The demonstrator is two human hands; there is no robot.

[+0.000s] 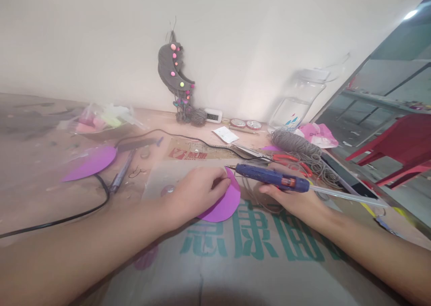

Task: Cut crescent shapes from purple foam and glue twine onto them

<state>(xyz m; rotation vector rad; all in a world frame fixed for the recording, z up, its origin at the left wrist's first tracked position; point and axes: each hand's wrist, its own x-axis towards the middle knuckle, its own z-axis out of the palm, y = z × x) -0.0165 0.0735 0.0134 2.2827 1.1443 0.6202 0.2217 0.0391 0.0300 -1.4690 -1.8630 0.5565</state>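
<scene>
My left hand [198,191] is closed on a purple paper piece [224,207] with a rounded lower edge, its fingertips near the top of the piece. My right hand [292,196] grips a blue hot glue gun [262,174]; a clear glue stick [346,195] juts from its back end. The nozzle points left, close to the upper edge of the purple piece and my left fingertips. Whether the tip touches the paper I cannot tell. Beneath both hands lies a pale sheet [161,274] printed with large green characters.
Grey yarn [296,143], red-handled scissors [292,160] and a glass jug [296,99] are at the right. A yarn crescent [168,70] hangs on the wall. Another purple piece [94,162], a black cord [67,225] and a bowl [104,135] stand left.
</scene>
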